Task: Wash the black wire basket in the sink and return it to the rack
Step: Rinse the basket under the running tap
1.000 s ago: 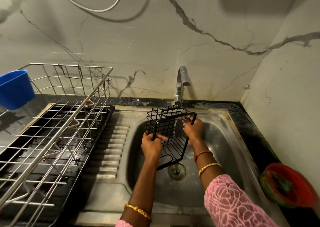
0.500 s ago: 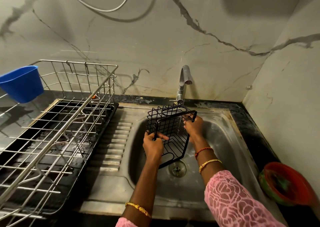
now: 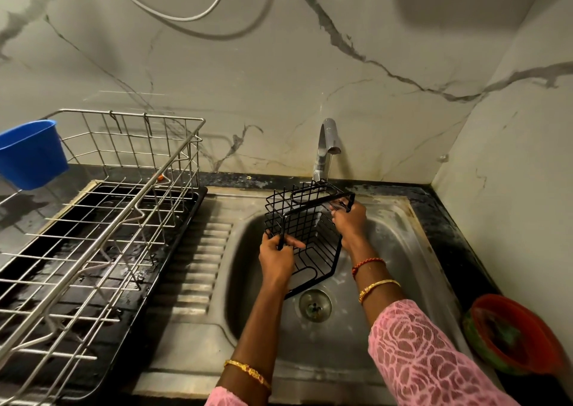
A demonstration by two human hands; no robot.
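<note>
The black wire basket (image 3: 305, 229) is tilted over the steel sink (image 3: 400, 266), right under the tap (image 3: 325, 145), from which a thin stream of water runs onto it. My left hand (image 3: 276, 256) grips the basket's near left corner, thumb lying across the rim. My right hand (image 3: 348, 219) grips the rim at its far right corner. The steel wire dish rack (image 3: 102, 235) stands to the left on a black drip tray (image 3: 173, 250).
A blue plastic cup (image 3: 31, 154) hangs on the rack's far left side. A red bowl (image 3: 514, 334) sits on the dark counter at the right. The drain (image 3: 314, 305) lies below the basket. Marble walls close the back and right.
The view has shifted slightly to the left and down. Both hands keep the same hold on the basket under the tap, with hardly any movement.
</note>
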